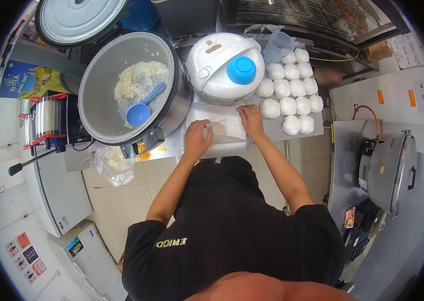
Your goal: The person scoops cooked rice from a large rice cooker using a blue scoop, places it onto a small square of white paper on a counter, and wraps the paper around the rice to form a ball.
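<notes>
On the metal table before me lies a sheet of white wrapping paper (231, 113). A rounded mound of rice (218, 129) rests on it. My left hand (198, 136) is at the paper's left side, fingers curved and thumb beside the mound; whether it grips the paper is hard to see. At the right edge, my right hand (250, 119) pinches the paper between thumb and fingers. To the left stands a large open rice cooker pot (99, 82) with cooked rice (140, 75) and a blue scoop (138, 114) inside.
Behind the paper, a white lidded rice cooker (206, 49) carries an upturned blue bowl (241, 70). Several white-wrapped portions (288, 106) stand in rows at right, near a translucent jug (278, 47). A plastic bag (116, 165) hangs over the table's front edge. A cup sealing machine (50, 116) stands far left.
</notes>
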Available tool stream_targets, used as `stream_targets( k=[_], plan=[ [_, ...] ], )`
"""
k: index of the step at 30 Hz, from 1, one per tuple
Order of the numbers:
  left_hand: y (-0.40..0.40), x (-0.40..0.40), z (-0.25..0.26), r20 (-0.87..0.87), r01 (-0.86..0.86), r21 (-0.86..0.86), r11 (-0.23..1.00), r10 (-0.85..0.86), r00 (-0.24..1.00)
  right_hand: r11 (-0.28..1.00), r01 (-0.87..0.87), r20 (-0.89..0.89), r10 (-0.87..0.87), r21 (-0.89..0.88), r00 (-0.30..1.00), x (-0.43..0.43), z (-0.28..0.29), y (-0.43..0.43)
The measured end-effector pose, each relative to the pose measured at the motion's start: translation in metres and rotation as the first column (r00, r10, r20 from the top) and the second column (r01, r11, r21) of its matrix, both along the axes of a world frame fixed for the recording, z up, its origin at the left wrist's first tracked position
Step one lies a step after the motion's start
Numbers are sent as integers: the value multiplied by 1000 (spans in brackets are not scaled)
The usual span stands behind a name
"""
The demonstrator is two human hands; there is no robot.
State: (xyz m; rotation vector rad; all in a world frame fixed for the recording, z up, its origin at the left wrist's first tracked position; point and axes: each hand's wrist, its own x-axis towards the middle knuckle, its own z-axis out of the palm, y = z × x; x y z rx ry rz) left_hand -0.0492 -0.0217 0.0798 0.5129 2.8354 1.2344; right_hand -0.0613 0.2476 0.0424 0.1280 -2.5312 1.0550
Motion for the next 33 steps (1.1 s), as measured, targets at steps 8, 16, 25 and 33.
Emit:
stream_targets(
  k=[8,16,25,33],
  plan=[
    [24,-54,-4,-282,135,-198,971,-189,941,980,-183,-129,193,79,973,27,15,12],
    [13,-86,-23,-228,348,-272,897,-412,882,990,-136,-114,139,39,984,38,16,20],
    [10,-90,-9,-95,413,-429,803,-495,864,959,-96,-192,151,266,970,34,44,3],
    [15,-72,12,-200,385,-285,878,-447,872,918,-288,0,300,273,954,11,25,-22]
  ],
)
